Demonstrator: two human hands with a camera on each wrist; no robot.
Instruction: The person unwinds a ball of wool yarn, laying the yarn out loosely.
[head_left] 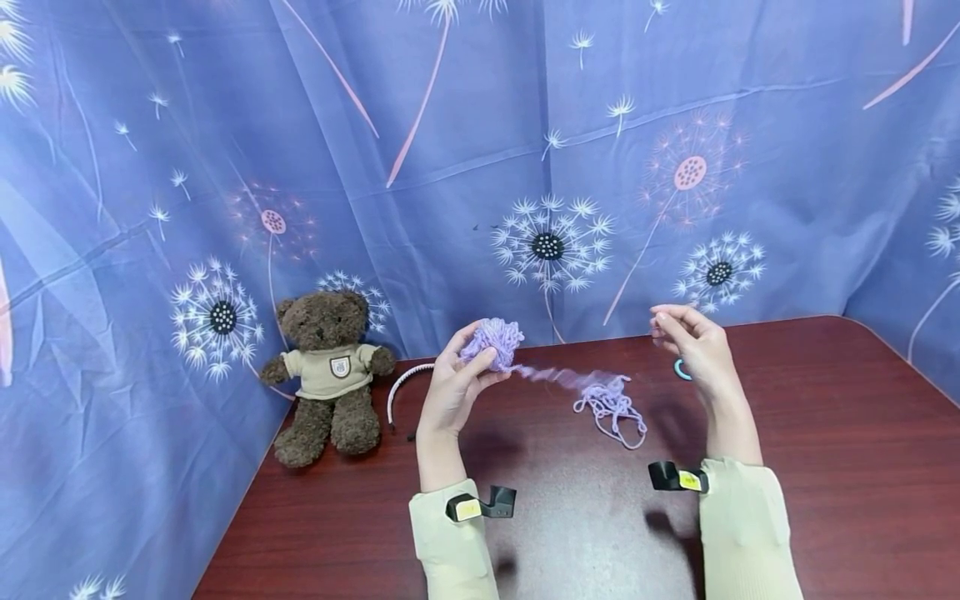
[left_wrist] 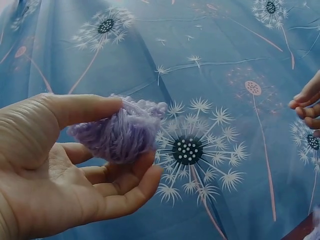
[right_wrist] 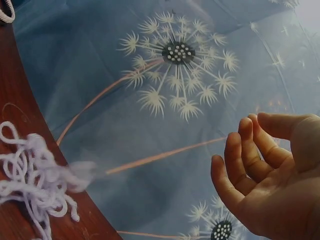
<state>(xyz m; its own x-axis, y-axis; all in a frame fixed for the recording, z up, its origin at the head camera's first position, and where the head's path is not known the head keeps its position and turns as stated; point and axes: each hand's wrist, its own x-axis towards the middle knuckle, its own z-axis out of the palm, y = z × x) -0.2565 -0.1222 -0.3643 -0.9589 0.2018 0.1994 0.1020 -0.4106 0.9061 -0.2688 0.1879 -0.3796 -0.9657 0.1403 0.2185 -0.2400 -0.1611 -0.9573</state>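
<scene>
My left hand point(head_left: 453, 383) holds a ball of lilac yarn point(head_left: 497, 342), its thumb on one side and fingers on the other. In the left wrist view the wound strands of the yarn ball point(left_wrist: 122, 132) show between thumb and fingers. A blurred strand runs from the ball down to a loose tangle of lilac yarn point(head_left: 611, 408) on the table. My right hand point(head_left: 693, 337) is raised at the right, away from the yarn. In the right wrist view its fingers point(right_wrist: 235, 155) are loosely curved, the thumb close to the fingertips, with nothing seen between them.
A brown teddy bear point(head_left: 330, 375) in a beige shirt sits at the table's left side. Beside it lies a white headband point(head_left: 401, 390). A light blue ring point(head_left: 681, 369) lies behind my right hand. A blue dandelion-print curtain point(head_left: 465, 208) hangs around the dark red table point(head_left: 570, 517).
</scene>
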